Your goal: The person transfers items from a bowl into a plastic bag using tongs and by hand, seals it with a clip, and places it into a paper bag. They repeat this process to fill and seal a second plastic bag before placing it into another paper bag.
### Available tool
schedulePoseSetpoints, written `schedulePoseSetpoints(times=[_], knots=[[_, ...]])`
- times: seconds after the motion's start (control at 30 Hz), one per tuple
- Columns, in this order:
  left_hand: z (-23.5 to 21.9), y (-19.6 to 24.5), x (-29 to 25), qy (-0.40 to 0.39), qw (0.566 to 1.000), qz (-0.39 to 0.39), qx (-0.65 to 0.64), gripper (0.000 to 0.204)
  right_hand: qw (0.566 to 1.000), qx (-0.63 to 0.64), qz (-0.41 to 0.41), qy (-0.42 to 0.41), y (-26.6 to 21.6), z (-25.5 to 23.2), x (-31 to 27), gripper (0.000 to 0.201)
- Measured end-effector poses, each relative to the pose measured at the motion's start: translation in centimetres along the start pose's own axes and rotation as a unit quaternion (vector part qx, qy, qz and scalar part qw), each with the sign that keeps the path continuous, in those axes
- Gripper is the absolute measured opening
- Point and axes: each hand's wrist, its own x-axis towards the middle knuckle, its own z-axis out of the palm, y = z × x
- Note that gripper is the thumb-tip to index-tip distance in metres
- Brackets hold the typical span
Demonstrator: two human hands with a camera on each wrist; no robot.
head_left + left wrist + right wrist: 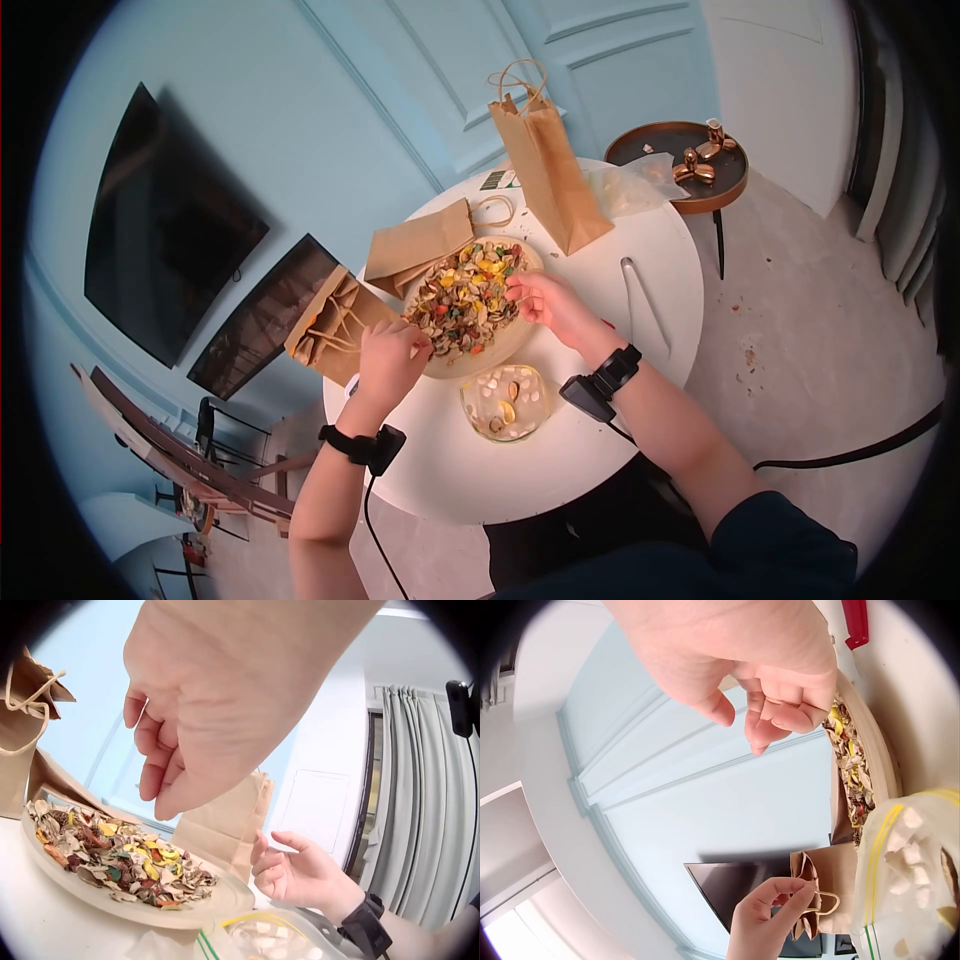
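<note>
A round pale plate (515,348) is heaped with potpourri (465,310), a mix of dried petals, cones and yellow, orange and green bits. Over its left edge hovers my left hand (390,362), fingers curled and thumb tip against them; no thing shows between them in the left wrist view. At the plate's right side is my right hand (548,305), its fingers loosely bent, thumb apart, holding nothing. Nearest me lies a clear zip bag (505,405) with a yellow and green seal, containing pale pieces, a yellow slice and a brown piece.
Brown paper bags stand around the plate: a tall one (550,180) behind, a tipped one (420,240) and another (325,325) at left. Metal tongs (645,295) lie at right, near a red object (856,624). A side table (720,195) holds copper-coloured figures.
</note>
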Motion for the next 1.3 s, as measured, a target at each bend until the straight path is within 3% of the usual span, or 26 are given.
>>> schedulePoseSetpoints(times=[0.33,0.4,0.5,0.6,0.73,0.8,0.93,1.03,1.1,1.17,1.2,1.27,1.3], knots=[[5.9,-1.7,0.5,-0.066,0.997,-0.032,0.037,0.006,1.0,-0.017,-0.016,0.007,-0.4,0.0,-0.3,0.026],[6.7,-2.1,1.0,-0.135,0.985,-0.057,0.089,0.009,1.0,-0.009,-0.006,0.009,-0.6,0.2,-0.5,0.023],[7.7,-2.7,0.9,-0.1,0.99,-0.037,0.088,0.005,1.0,-0.009,-0.006,0.012,-0.5,0.3,-0.4,0.024],[5.6,-1.8,0.9,-0.047,0.998,-0.042,0.019,0.005,1.0,-0.015,-0.006,0.006,-0.1,0.1,-0.2,0.024],[-0.2,3.6,0.0,-0.008,0.99,-0.048,-0.132,0.004,1.0,-0.002,-0.005,0.003,0.1,-0.1,0.1,0.026],[-1.5,5.7,-1.3,-0.02,0.987,0.013,-0.157,0.006,1.0,0.011,-0.011,-0.01,-0.2,0.0,-0.1,0.026],[-0.7,6.4,-3.6,-0.009,0.991,0.035,-0.129,0.008,0.997,-0.054,-0.061,0.007,-0.9,0.1,-0.6,0.025],[-1.4,5.8,-4.5,0.038,0.99,0.017,-0.134,0.009,0.978,-0.182,-0.107,0.0,-3.9,-0.2,-2.2,0.025],[-2.1,4.8,-5.4,0.051,0.984,-0.033,-0.167,0.011,0.897,-0.435,-0.077,0.037,-7.1,0.0,-4.8,0.03],[-1.6,3.3,-6.2,0.051,0.974,-0.053,-0.215,0.011,0.741,-0.666,-0.021,0.086,-9.2,-0.9,-6.6,0.039],[-0.9,2.4,-6.5,0.069,0.959,-0.086,-0.261,0.01,0.736,-0.671,-0.019,0.088,-9.3,-1.9,-7.2,0.039],[0.4,0.7,-6.8,0.068,0.927,-0.147,-0.338,0.013,0.539,-0.831,-0.025,0.135,-8.6,-3.5,-8.3,0.046],[1.4,0.0,-6.7,0.071,0.925,-0.146,-0.344,0.013,0.534,-0.834,-0.024,0.137,-8.5,-3.6,-8.8,0.046]])
